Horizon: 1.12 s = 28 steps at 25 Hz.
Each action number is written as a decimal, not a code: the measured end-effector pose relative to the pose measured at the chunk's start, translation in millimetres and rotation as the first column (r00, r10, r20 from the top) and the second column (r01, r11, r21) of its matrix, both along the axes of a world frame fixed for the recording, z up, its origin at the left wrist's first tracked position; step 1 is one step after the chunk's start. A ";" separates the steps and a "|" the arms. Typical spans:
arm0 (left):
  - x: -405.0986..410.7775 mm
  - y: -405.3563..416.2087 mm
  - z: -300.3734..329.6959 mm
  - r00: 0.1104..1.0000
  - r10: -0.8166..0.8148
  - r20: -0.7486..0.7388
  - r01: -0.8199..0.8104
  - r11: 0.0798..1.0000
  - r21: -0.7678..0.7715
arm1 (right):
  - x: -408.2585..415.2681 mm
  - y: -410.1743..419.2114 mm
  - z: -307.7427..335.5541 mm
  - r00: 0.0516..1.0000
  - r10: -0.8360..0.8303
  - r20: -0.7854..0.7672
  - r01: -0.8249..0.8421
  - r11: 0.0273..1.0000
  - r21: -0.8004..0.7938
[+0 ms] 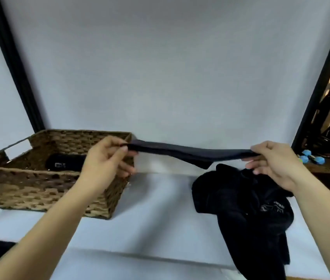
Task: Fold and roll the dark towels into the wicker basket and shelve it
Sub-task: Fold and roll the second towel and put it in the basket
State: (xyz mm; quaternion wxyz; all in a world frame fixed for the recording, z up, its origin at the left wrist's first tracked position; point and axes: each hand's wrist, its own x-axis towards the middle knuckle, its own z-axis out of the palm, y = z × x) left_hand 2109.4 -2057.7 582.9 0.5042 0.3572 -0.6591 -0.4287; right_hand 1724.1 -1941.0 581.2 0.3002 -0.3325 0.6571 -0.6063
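Note:
A dark towel (pixel 190 151) is stretched flat and edge-on in the air between my hands, above the white table (pixel 156 199). My left hand (pixel 107 158) pinches its left end in front of the wicker basket (pixel 28 188). My right hand (pixel 273 160) pinches its right end over a heap of dark towels (pixel 241 209) lying at the table's right. One rolled dark towel (pixel 65 162) with a small label lies inside the basket at the left.
A white backdrop rises behind the table. Black frame posts (pixel 18 73) stand at the left and right. Beyond the right post is a cluttered dark shelf with small blue objects (pixel 311 157). The table's front edge runs near the bottom.

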 end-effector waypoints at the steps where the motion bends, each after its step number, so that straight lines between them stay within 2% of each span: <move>1: 7.1 10.5 -38.2 0.994 -0.051 0.094 0.047 0.998 0.042 | 1.5 12.1 -28.8 1.000 -0.012 0.012 0.011 0.995 0.100; 4: 35.7 30.7 -138.4 0.939 -0.183 0.290 0.134 0.974 0.182 | 21.4 45.9 -89.8 0.999 -0.043 -0.004 0.042 0.952 0.302; 8: 57.8 38.2 -189.1 0.928 -0.161 0.335 0.123 0.984 0.131 | 52.9 65.4 -122.1 0.993 -0.057 -0.099 0.094 0.902 0.422; 11: 61.1 44.6 -196.9 0.915 -0.184 0.358 0.177 0.983 0.051 | 73.5 71.6 -122.7 0.974 -0.155 -0.164 0.205 0.911 0.358; 14: 59.7 41.0 -195.7 0.920 -0.150 0.363 0.199 0.975 -0.100 | 87.3 69.6 -116.9 0.935 -0.234 -0.266 0.307 0.910 0.279; 17: 46.0 32.7 -189.5 0.939 -0.117 0.323 0.187 0.962 -0.197 | 98.7 47.8 -104.5 0.805 -0.275 -0.526 0.403 0.904 0.144; 18: 39.7 31.3 -188.6 0.941 -0.110 0.319 0.185 0.959 -0.216 | 108.4 35.3 -100.0 0.770 -0.268 -0.579 0.384 0.919 0.086; 20: 25.6 29.8 -188.1 0.943 -0.114 0.311 0.196 0.949 -0.246 | 140.5 5.3 -97.9 0.756 -0.156 -0.636 0.211 0.977 0.011; 23: 10.5 21.6 -191.1 0.957 -0.097 0.275 0.167 0.955 -0.244 | 199.1 -34.4 -123.2 0.660 0.132 -0.740 -0.134 0.989 0.056; 25: 5.2 18.2 -194.7 0.968 -0.071 0.242 0.128 0.965 -0.228 | 224.3 -45.7 -147.1 0.598 0.251 -0.761 -0.264 0.958 0.109; 28: 2.4 19.1 -204.0 0.979 -0.034 0.201 0.072 0.980 -0.186 | 235.2 -43.6 -168.1 0.656 0.315 -0.686 -0.329 0.937 0.115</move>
